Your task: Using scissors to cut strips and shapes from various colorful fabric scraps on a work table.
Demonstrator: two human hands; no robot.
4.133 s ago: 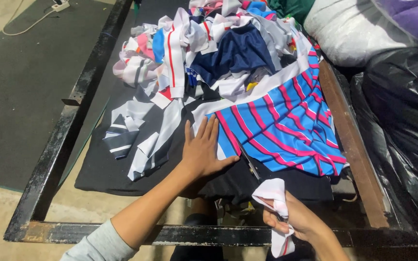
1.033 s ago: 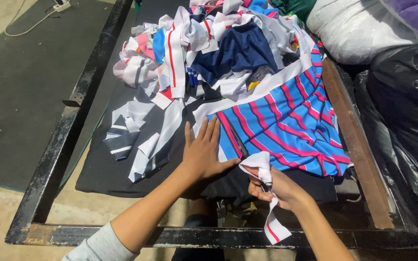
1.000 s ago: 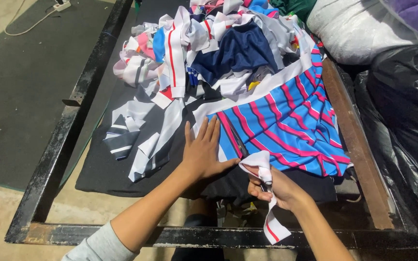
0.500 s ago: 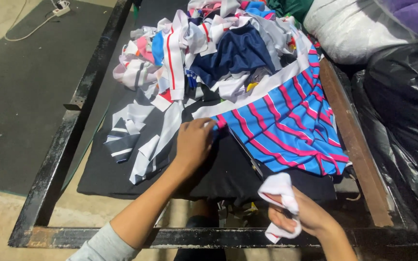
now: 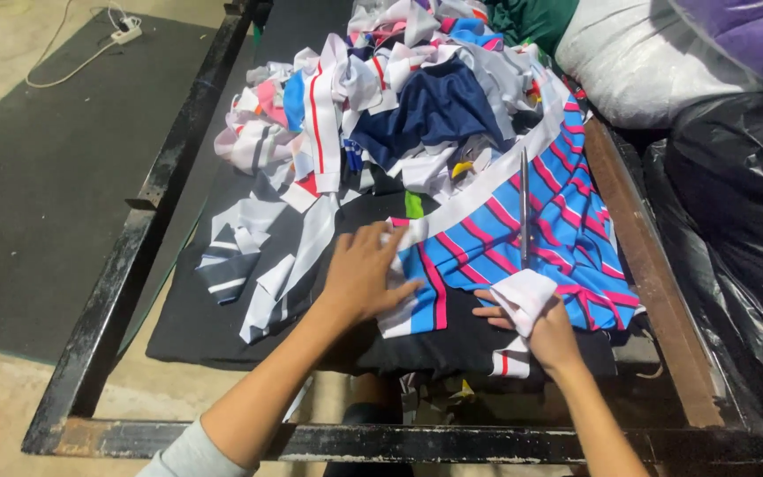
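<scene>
Nearest, the right hand [image 5: 551, 334] kept its grip clamped on a white scrap [image 5: 523, 296] at the near edge of the blue striped cloth [image 5: 523, 243], whose stripes ran far-right, while the left hand [image 5: 366, 276] lay flat, fingers spread, on its left corner.

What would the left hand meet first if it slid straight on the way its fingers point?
The left hand points up and right; it would likely cross the blue fabric with pink stripes, then reach the scissors, though depth is uncertain.
</scene>
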